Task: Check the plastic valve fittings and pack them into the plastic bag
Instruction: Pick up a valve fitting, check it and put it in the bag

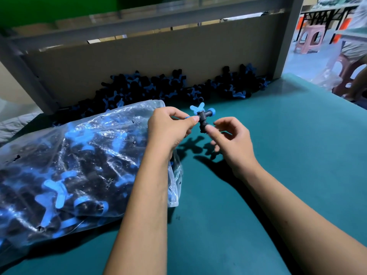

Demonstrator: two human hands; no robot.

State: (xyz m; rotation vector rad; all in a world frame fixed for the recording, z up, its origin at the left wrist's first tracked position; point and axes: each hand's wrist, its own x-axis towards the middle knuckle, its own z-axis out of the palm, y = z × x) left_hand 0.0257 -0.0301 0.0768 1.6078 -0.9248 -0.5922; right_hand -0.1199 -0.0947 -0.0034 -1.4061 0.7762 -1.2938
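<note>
In the head view, a single valve fitting [202,116] is held in the air above the green table [278,155], just right of the mouth end of the plastic bag [83,165]. The left hand [170,128] pinches the fitting's left blue-capped end between thumb and forefinger. The right hand [230,139], its fingers loosely curled, touches the underside of the dark body with a fingertip and grips nothing.

The fitting's long axis runs left to right, with the blue wing handle standing up on top and a short dark stub pointing down. The bag lies to the left of the fitting, directly beneath the left forearm, so the left hand is the nearer one for dropping the piece in. I judge the check is under way and packing comes next. The bag is already well filled with fittings, and its opening is hard to make out.

Beyond the fitting, a loose heap of fittings [158,86] lies against the cardboard panel [139,62]. To the far right of the fitting stand pink stools [309,38]. Nothing stands between fitting and bag.
</note>
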